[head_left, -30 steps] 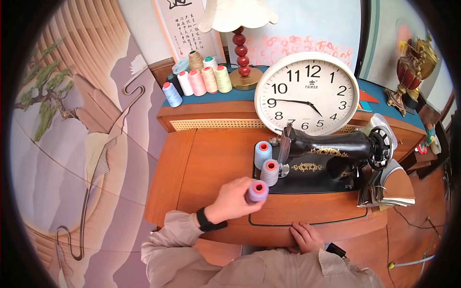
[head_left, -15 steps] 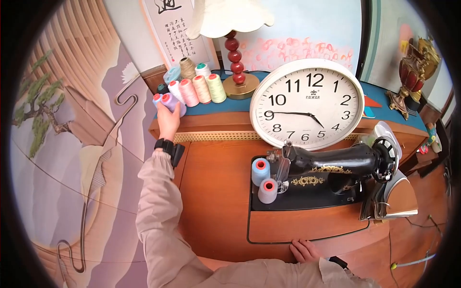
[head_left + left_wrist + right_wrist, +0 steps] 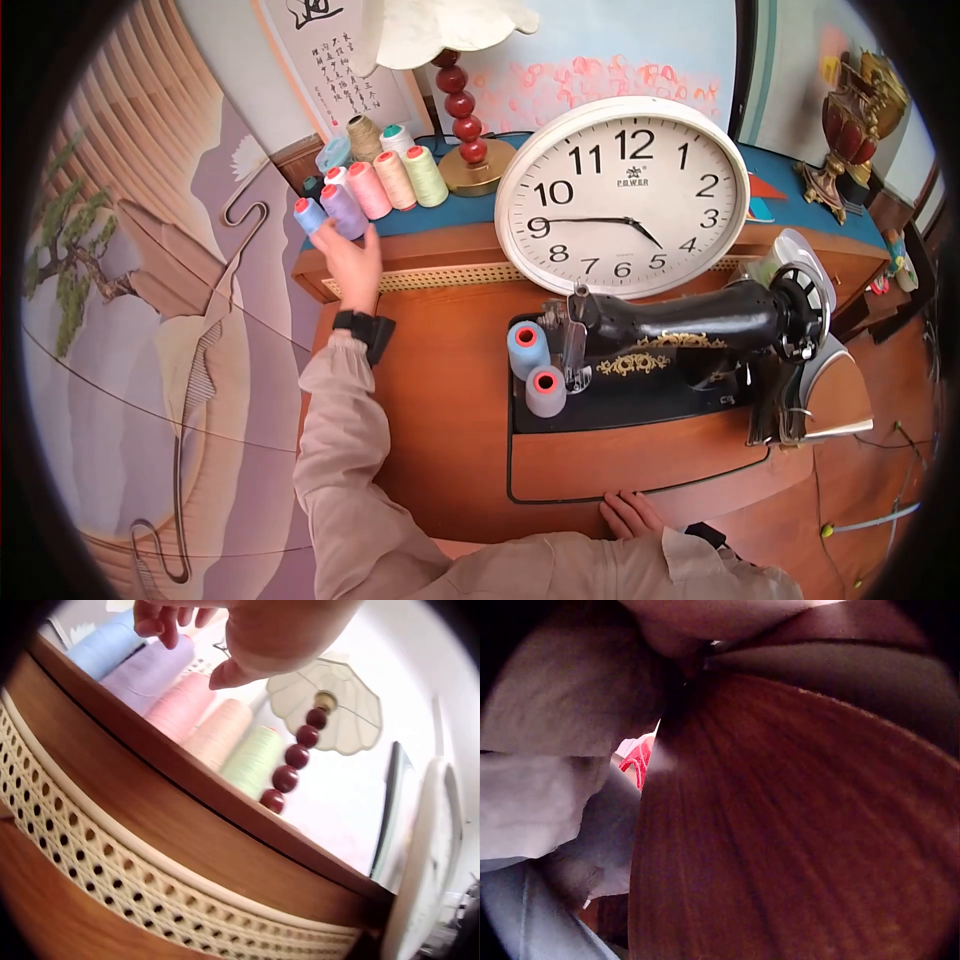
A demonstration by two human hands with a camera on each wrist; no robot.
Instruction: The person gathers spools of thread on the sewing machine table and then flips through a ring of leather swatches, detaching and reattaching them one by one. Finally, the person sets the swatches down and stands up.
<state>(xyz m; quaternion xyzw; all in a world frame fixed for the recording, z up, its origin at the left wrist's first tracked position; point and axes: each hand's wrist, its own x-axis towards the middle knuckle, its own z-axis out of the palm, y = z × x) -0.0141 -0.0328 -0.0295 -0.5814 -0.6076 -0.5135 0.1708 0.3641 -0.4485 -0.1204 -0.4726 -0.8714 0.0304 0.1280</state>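
Note:
My left hand [image 3: 352,262] reaches to the back shelf, thumb and fingers spread apart, close in front of a purple thread spool [image 3: 345,212]. In the left wrist view the fingers hang free above the purple spool [image 3: 150,673], holding nothing. A blue spool [image 3: 309,215] stands to its left and a pink spool [image 3: 369,192] to its right. My right hand [image 3: 632,512] rests on the table's front edge with nothing in its fingers. A light blue spool [image 3: 528,352] and a grey-lilac spool [image 3: 546,394] stand on the left end of the sewing machine [image 3: 680,330] bed.
Several more spools, including a peach one [image 3: 394,182] and a green one [image 3: 426,178], stand beside a lamp [image 3: 462,120]. A wall clock [image 3: 620,200] leans on the shelf behind the machine. Fabric sample books [image 3: 815,395] lie at the right.
My left hand carried the purple spool from beside the machine to the back shelf, set it down next to the blue one, and let go. My right hand stayed on the table edge.

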